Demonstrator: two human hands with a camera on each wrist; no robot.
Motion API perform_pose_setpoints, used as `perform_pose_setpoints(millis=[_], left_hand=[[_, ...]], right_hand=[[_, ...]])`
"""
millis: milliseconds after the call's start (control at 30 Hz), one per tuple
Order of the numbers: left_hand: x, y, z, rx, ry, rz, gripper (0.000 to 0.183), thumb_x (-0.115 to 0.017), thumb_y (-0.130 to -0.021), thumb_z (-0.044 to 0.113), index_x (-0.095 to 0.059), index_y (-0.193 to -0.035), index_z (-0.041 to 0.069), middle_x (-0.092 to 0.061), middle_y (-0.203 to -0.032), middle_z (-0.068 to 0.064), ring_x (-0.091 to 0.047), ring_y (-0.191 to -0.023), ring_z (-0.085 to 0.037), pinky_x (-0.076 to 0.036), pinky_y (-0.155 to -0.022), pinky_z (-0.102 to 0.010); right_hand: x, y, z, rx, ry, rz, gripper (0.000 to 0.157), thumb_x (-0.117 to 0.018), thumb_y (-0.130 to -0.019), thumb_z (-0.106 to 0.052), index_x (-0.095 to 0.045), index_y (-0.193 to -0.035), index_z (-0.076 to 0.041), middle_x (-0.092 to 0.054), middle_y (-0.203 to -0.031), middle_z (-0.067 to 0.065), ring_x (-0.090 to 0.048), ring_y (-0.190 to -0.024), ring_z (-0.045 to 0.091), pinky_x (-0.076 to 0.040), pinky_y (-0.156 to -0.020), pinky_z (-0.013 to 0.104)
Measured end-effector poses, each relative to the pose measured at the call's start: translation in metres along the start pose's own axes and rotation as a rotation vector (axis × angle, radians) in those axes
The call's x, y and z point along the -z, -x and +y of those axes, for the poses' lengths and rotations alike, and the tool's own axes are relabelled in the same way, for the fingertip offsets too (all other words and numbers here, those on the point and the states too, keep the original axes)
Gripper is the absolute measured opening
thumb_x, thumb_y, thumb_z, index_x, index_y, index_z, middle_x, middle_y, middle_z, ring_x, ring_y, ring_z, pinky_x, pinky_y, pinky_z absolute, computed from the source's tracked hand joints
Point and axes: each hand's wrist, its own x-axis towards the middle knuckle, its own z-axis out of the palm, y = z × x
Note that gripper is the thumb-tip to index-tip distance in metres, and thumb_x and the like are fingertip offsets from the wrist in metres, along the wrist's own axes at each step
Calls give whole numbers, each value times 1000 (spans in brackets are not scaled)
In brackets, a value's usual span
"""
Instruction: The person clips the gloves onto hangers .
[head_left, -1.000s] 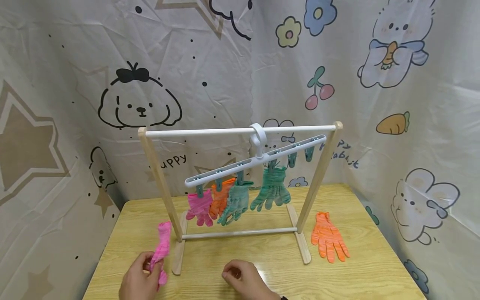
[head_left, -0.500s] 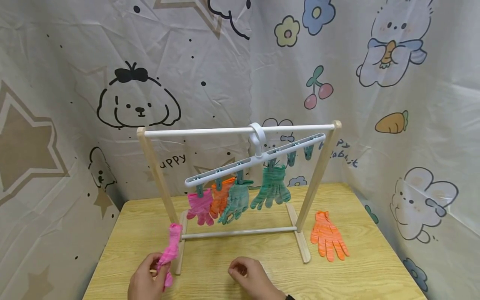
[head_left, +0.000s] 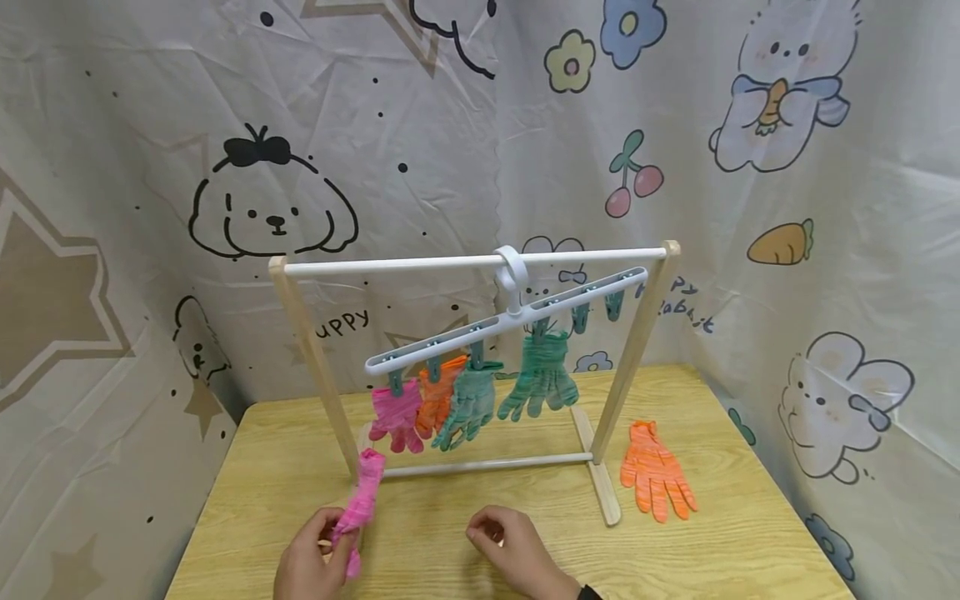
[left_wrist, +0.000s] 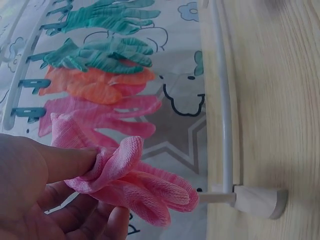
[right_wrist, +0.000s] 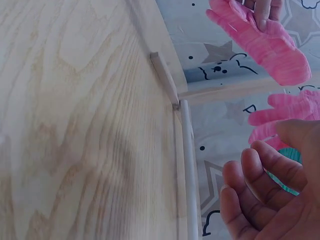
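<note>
My left hand pinches a pink glove between thumb and fingers, in front of the rack's left post. The left wrist view shows this glove bunched, its fingers pointing away. To the right, above the table, my right hand is loosely curled and holds nothing; its relaxed fingers show in the right wrist view. A white clip hanger hangs tilted, left end low. Clipped to it are another pink glove, an orange glove, a green glove and a second green glove.
The wooden rack stands on the table, its white top rod bearing the hanger. A loose orange glove lies flat at the right. Clips at the hanger's right end hold nothing. A printed cloth surrounds the table.
My left hand has moved to the right with the pink glove, now crossing in front of the rack's left foot. My right hand has shifted slightly right and up.
</note>
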Motion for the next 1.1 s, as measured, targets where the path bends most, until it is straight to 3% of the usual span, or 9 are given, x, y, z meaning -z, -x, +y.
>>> perform_pose_setpoints(millis=[300, 700, 1100], left_hand=[[-16, 3, 3, -94, 55, 21, 19, -72, -75, 5, -65, -92, 11, -64, -78, 4, -56, -68, -2, -53, -62, -27], [-28, 5, 12, -122, 100, 30, 21, -73, -73, 3, -65, -89, 12, -63, -76, 5, -56, -69, 0, -53, -61, -24], [-40, 1, 23, -141, 139, -46, 17, -72, -77, 7, -65, -91, 14, -63, -78, 6, -58, -75, -6, -52, -63, -24]], right_hand=[[10, 1, 5, 1, 29, 47, 28, -56, -92, -35, -68, -93, -10, -62, -78, -10, -56, -68, 2, -50, -60, 23], [17, 2, 11, -2, 28, 65, 25, -56, -93, -31, -68, -94, -10, -62, -77, -10, -56, -68, 2, -51, -60, 24], [24, 3, 14, -4, 58, 103, 27, -56, -93, -32, -68, -95, -8, -62, -77, -10, -56, -68, 2, -51, -60, 24]])
